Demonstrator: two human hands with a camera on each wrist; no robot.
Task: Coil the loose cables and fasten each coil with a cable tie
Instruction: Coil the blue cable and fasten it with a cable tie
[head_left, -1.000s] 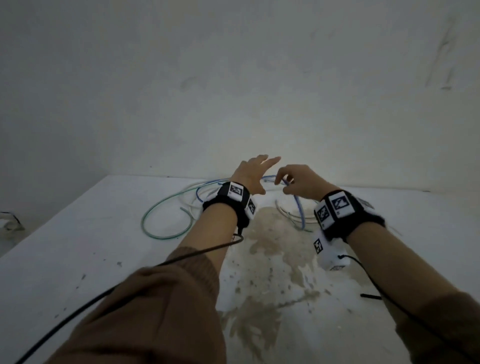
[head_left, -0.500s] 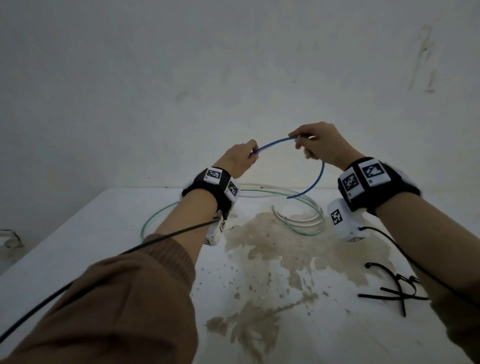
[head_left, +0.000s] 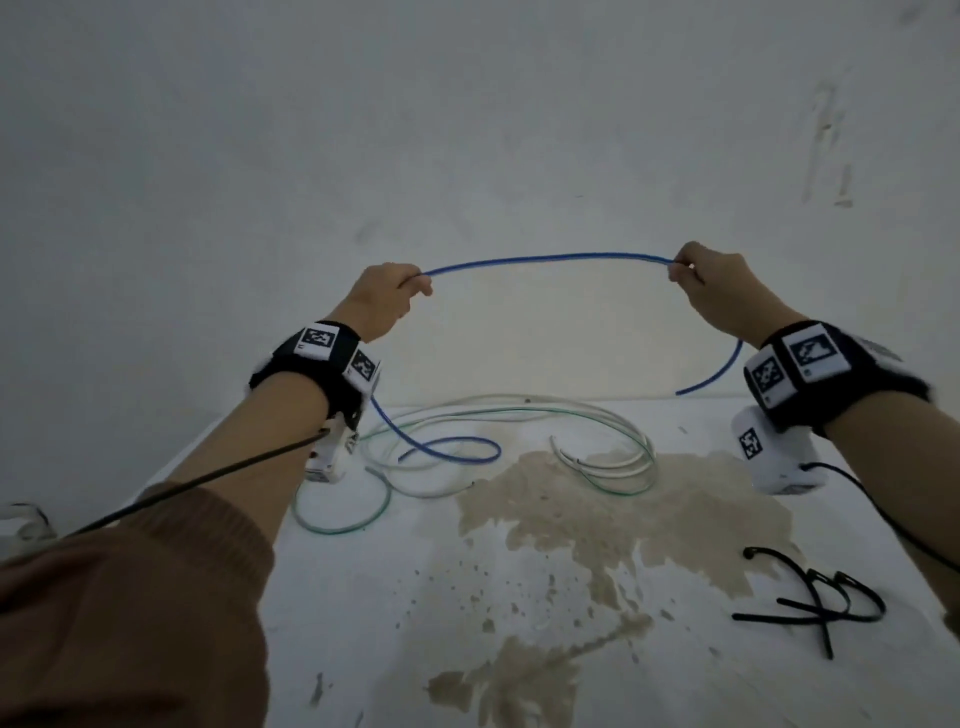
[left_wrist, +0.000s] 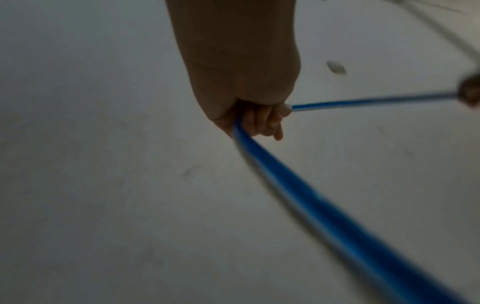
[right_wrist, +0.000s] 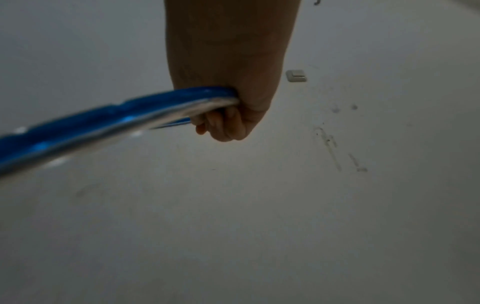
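A blue cable (head_left: 545, 258) arches in the air between my two raised hands. My left hand (head_left: 387, 299) grips it with curled fingers (left_wrist: 262, 121); from there the blue cable (left_wrist: 324, 207) drops to a loop on the table. My right hand (head_left: 719, 293) grips the other side, fingers (right_wrist: 221, 123) curled round the blue cable (right_wrist: 109, 121), whose free end hangs down past my right wrist. Loose white and green cables (head_left: 519, 415) lie in loops on the white table (head_left: 519, 597). Several black cable ties (head_left: 815, 605) lie at the right.
A brown stain (head_left: 597, 509) spreads over the middle of the table. A plain white wall (head_left: 467, 130) rises right behind the table's far edge. A black lead (head_left: 208, 475) runs from my left wristband along my sleeve. A small object (head_left: 23, 519) sits at the far left.
Both hands took hold of the blue cable on the table, lifted it, then drew apart, stretching a long span of it between them.
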